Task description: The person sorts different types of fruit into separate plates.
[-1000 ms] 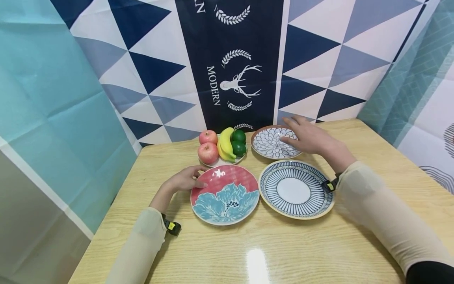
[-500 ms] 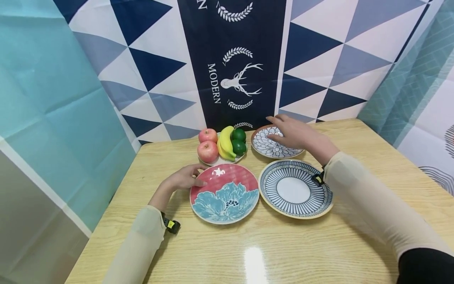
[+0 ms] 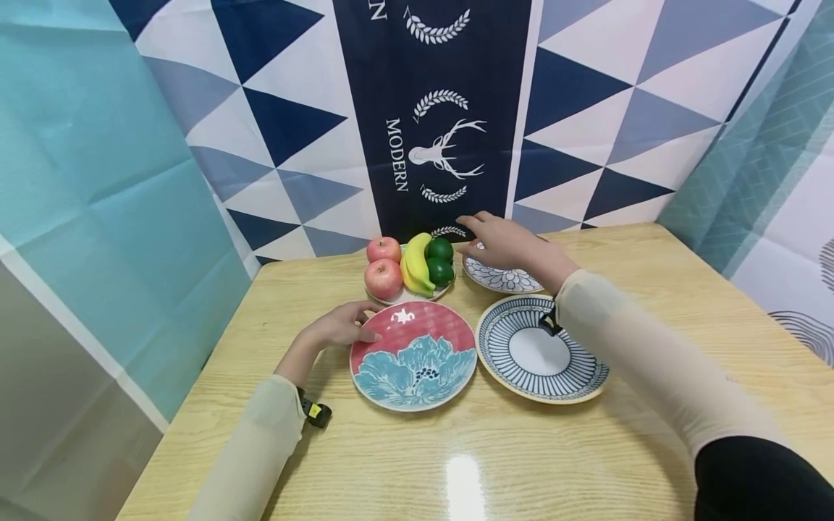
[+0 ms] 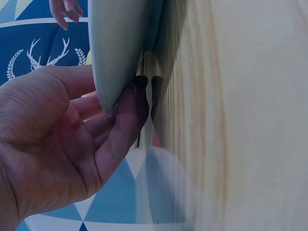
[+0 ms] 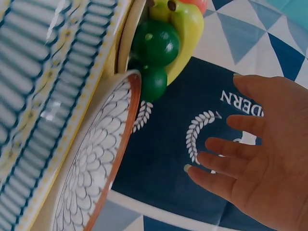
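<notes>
While the upper-left rim of the pink flowered plate [image 3: 417, 362] is pinched by the left hand [image 3: 340, 326], thumb on top and fingers beneath, the striped plate [image 3: 537, 354] is set just beside it on the counter [image 3: 365, 463], partly covered by the right sleeve [image 3: 641, 344]. Farther back, the right hand [image 3: 507, 243] is stretched leftward over the petal-patterned plate [image 3: 500, 279], back upward, fingers extended and slightly parted, nothing gripped. Just left of its fingertips, two green fruits [image 3: 440, 272] are placed, nearer to this hand than to the other; beyond them, bananas [image 3: 415, 265] are aligned with their long axis near to far, then two apples [image 3: 383, 279], all carried by a fruit plate [image 3: 407, 297]. Behind everything, a patterned wall cloth [image 3: 430, 79] is hung.
</notes>
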{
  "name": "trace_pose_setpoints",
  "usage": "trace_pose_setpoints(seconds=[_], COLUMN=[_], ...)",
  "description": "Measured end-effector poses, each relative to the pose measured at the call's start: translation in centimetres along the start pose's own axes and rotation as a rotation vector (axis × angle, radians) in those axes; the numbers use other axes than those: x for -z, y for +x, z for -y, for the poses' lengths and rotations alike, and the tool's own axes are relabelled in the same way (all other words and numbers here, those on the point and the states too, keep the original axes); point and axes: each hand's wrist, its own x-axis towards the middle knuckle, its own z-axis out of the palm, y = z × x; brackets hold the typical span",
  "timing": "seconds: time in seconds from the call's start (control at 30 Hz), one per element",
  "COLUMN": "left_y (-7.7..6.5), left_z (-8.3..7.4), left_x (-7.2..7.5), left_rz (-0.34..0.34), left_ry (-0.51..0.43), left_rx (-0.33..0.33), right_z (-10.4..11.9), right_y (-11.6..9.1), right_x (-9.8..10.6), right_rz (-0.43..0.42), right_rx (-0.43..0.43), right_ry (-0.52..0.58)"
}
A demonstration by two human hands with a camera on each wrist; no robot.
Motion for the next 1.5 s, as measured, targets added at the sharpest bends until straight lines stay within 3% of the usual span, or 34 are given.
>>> trace_pose_setpoints(seconds=[0.3, 0.67, 1.1, 1.5], left_y=[-0.2, -0.2, 0.2, 0.1], left_z=[0.7, 0.5, 0.3, 0.1], left_x=[-0.2, -0.1, 0.0, 0.2], left_rz=[-0.01, -0.002, -0.005, -0.01], left_ry=[-0.015, -0.015, 0.003, 0.016], left_rx=[0.014, 0.005, 0.021, 0.02], right_z=[2.4, 5.0, 7.1, 8.5], right_y=[3.2, 6.8, 9.4, 11.3], right_x=[-1.4, -3.3, -5.1, -5.9], right_rz=[-0.011, -0.005, -0.028, -0.05], right_rx=[-0.022, -0.017, -0.187, -0.242], right_ry=[0.057, 0.077, 0.066, -0.029])
